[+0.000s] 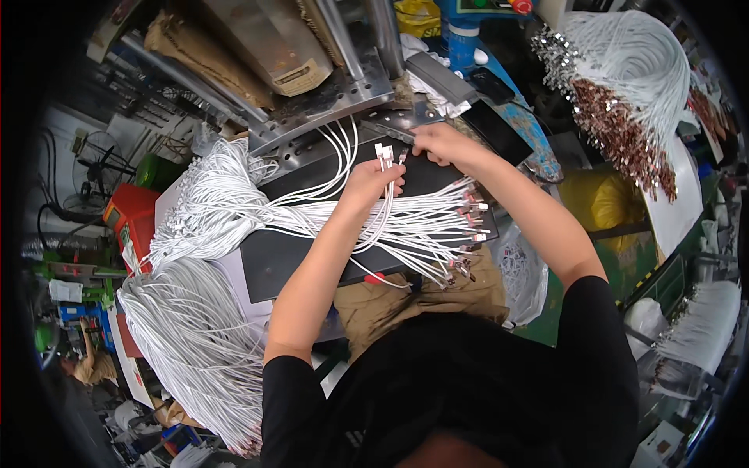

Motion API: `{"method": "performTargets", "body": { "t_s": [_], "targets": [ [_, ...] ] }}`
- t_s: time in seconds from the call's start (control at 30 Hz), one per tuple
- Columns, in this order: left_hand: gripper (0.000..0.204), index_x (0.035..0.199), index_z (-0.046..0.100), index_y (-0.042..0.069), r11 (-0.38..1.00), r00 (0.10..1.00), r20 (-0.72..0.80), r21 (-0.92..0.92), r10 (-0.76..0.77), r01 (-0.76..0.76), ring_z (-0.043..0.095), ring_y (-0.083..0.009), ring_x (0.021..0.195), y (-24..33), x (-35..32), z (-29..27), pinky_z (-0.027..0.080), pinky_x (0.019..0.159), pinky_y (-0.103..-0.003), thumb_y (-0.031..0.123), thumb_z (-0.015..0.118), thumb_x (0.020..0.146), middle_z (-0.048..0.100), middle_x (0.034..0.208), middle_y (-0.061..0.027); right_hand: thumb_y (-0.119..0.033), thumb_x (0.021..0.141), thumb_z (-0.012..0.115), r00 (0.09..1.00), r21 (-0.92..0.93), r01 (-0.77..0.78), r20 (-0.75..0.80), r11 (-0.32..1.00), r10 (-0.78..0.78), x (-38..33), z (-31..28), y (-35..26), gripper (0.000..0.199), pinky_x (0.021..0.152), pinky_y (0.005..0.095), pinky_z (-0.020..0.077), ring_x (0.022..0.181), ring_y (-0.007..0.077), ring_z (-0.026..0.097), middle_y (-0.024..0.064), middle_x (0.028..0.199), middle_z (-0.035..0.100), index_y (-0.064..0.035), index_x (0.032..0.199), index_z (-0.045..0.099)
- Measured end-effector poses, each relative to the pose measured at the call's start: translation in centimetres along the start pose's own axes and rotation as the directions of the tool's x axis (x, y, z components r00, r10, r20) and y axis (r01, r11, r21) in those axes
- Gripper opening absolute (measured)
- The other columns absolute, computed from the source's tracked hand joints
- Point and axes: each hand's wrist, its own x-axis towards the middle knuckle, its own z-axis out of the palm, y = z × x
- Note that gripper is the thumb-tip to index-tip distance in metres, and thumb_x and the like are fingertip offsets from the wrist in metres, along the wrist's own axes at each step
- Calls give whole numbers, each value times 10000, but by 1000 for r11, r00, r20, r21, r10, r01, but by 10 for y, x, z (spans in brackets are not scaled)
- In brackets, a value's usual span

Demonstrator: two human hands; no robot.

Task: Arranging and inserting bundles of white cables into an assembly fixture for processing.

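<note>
My left hand (373,183) is closed round a few white cables (382,204), their connector ends (385,154) sticking up past the fingers. Just to its right, my right hand (443,146) has its fingers pinched together beside a metal piece (390,131) at the machine's edge; what they hold, if anything, is too small to make out. Below both hands, a spread of white cables (421,226) with exposed connector ends lies across a black board (265,261). More white cables (339,144) run up toward the machine.
A metal press-like machine (328,109) with upright rods stands ahead. Large bundles of white cable (211,207) lie at the left, with another bundle (187,335) hanging below. At the right, a coiled cable bundle (632,70) sits beside a yellow sack (608,203). A clear plastic bag (521,273) is near my lap.
</note>
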Motion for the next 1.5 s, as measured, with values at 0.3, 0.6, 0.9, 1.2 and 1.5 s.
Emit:
{"method": "performTargets", "body": {
  "t_s": [0.3,0.6,0.9,1.2,1.5],
  "targets": [
    [160,965,708,57,995,998,69,98,-13,6,616,-88,684,10,-5,8,468,643,-223,190,738,882,679,798,-7,-294,952,494,988,139,-106,-101,985,120,-11,19,1,405,550,303,446,557,136,560,60,799,679,-7,1139,710],
    [145,956,719,74,991,992,93,110,-87,77,608,-81,684,12,-1,2,461,653,-216,200,735,887,680,799,8,-288,938,498,985,188,-153,101,970,136,-8,7,-1,426,732,319,522,757,183,685,98,888,731,4,1179,694],
    [177,1004,724,64,1000,1000,-10,15,-27,27,649,-94,735,11,-4,8,496,705,-217,214,721,910,696,831,-8,-278,903,522,996,-95,-9,-85,995,1,-15,20,-2,408,813,343,524,849,240,710,131,921,738,-32,1176,700],
    [184,1004,721,61,998,998,52,47,-43,41,652,-93,734,9,-2,8,498,714,-215,222,720,915,686,823,-3,-276,869,577,990,-33,64,-125,997,-67,-11,17,10,416,800,329,524,836,224,707,121,885,739,-24,1178,696],
    [182,868,739,69,988,998,51,149,-44,36,530,-58,591,9,1,0,411,580,-219,246,723,905,592,670,43,-249,813,653,1000,32,15,19,999,-15,-4,8,17,399,767,319,525,805,198,696,125,883,738,-7,1125,709]
  ]
}}
